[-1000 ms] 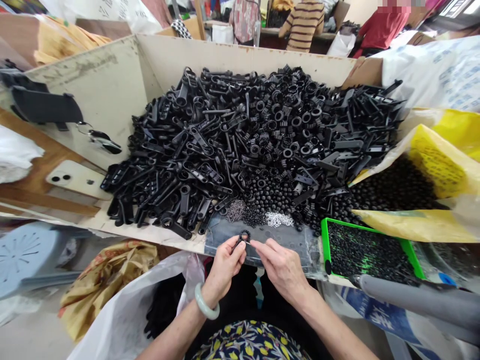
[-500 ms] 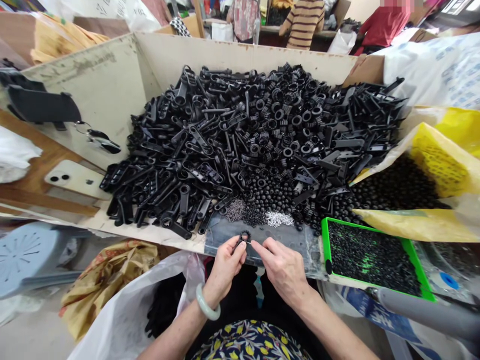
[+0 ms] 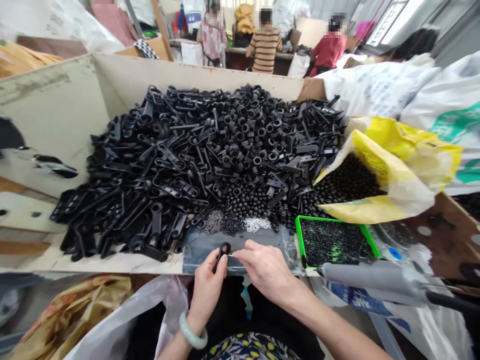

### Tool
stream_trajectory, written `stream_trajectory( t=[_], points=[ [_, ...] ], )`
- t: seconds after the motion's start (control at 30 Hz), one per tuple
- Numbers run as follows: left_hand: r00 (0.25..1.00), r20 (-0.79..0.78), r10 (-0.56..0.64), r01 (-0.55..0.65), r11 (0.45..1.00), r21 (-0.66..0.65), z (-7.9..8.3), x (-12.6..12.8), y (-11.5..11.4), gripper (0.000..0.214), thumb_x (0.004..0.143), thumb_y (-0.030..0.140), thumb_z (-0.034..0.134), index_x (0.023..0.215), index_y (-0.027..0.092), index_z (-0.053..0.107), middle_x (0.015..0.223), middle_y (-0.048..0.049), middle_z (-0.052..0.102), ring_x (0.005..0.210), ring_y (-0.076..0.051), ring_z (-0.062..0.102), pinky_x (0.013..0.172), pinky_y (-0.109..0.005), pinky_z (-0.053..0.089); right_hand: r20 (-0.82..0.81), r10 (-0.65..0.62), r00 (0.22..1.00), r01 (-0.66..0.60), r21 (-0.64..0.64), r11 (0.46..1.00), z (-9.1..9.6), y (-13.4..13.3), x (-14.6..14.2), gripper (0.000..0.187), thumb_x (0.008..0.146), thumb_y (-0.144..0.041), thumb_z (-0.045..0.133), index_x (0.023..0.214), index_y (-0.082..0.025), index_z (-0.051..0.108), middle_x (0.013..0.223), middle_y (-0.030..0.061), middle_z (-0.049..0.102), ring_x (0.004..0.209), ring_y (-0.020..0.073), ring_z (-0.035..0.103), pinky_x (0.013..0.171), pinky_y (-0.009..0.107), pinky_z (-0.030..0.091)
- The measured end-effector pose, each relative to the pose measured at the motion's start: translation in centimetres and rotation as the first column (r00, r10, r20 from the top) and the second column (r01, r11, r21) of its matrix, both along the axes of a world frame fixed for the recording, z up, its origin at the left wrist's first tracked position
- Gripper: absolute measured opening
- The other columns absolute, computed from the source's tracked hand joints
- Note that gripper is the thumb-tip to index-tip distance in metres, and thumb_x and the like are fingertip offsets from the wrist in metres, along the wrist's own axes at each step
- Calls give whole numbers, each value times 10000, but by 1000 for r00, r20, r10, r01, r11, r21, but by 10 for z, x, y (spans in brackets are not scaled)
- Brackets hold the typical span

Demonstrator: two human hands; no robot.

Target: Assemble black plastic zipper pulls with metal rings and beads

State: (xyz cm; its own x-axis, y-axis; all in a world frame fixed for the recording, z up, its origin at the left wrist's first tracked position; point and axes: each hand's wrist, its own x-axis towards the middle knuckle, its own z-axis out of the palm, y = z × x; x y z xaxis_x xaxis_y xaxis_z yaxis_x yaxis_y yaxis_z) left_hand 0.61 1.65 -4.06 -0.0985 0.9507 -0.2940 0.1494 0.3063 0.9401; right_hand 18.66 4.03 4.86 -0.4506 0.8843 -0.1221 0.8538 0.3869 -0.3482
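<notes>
My left hand (image 3: 207, 282), with a pale green bangle at the wrist, is closed on a black plastic lever (image 3: 224, 247), its ringed end pointing up. My right hand (image 3: 264, 267) pinches a tiny silver pin (image 3: 231, 255) between thumb and forefinger, its tip close to the lever's ring. Whether the pin touches the lever I cannot tell. Both hands are over the front of a dark mat (image 3: 197, 245). Behind them on the mat's far edge lie small heaps of silver pins (image 3: 257, 224), tiny black pieces (image 3: 233, 227) and greyish small pieces (image 3: 213, 221).
Black levers (image 3: 150, 165), rings (image 3: 257, 160) and round black knobs (image 3: 245, 201) fill the walled bench. To the right are a green tray (image 3: 300, 245) of tiny black parts, an open yellow bag (image 3: 405, 195) and a grey tube (image 3: 371, 280). Several people are in the background.
The view has tilted up and turned right, so bench and hands appear shifted left. The lever has turned in my left hand, and my right hand has drawn slightly back with the pin.
</notes>
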Motion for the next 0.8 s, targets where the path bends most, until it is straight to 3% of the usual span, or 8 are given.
stream_trajectory(
  t=[0.13,0.23,0.33,0.43,0.5,0.6,0.63,0.8],
  points=[
    [988,-141,59,-41,991,129,18,-21,9,432,887,533,667,1171,218,751,1123,-71,777,1029,-273,696,895,-345,533,-84,-149,985,159,126,979,-11,-4,35,315,1095,-205,467,1317,-314,663,969,-3,673,784,134,647,670,290,379],
    [991,-116,69,-55,991,126,31,-32,18,457,872,556,692,1188,228,723,887,-29,751,781,-219,679,688,-298,527,19,-136,990,125,292,948,-46,-6,51,278,1059,-149,510,1237,-247,701,934,26,691,831,180,622,747,336,367],
    [997,61,44,-48,996,78,36,-28,25,472,876,572,700,1204,238,644,676,46,615,528,-135,520,490,-238,407,36,-165,986,133,441,888,-67,-3,57,251,1026,-118,552,1167,-235,723,1029,54,721,919,212,606,833,380,360],
    [964,264,36,-51,997,50,36,-12,26,460,874,578,708,1152,239,569,640,67,598,510,-121,518,505,-225,420,-83,-226,971,235,529,815,-56,11,54,283,1040,-137,540,1247,-245,700,1136,71,703,976,212,590,865,379,377],
    [935,355,1,-10,1000,22,36,1,25,432,887,560,706,1120,246,522,641,69,618,531,-127,554,562,-238,461,-202,-274,940,340,595,728,-38,31,49,299,1061,-175,525,1302,-259,681,1160,78,680,999,208,586,885,367,399],
    [888,458,-44,63,998,-26,39,17,24,376,929,519,681,1115,252,495,673,70,627,573,-122,570,615,-240,465,-360,-432,827,550,680,486,-13,75,47,274,1050,-253,574,1300,-234,685,1292,121,639,1154,257,567,963,400,407],
    [869,492,-49,80,996,-43,40,21,25,356,937,502,678,1111,249,499,682,70,622,584,-117,564,625,-237,459,-370,-495,786,593,677,436,-8,91,50,281,1035,-278,603,1293,-210,689,1294,137,645,1158,273,565,948,405,414],
    [748,662,50,82,983,-167,44,27,34,302,912,390,722,1078,222,535,781,30,663,673,-122,588,700,-252,469,-274,-565,778,589,631,505,3,132,78,170,1005,-268,639,1068,-229,793,1048,82,753,1000,259,617,874,396,466]
  ],
)
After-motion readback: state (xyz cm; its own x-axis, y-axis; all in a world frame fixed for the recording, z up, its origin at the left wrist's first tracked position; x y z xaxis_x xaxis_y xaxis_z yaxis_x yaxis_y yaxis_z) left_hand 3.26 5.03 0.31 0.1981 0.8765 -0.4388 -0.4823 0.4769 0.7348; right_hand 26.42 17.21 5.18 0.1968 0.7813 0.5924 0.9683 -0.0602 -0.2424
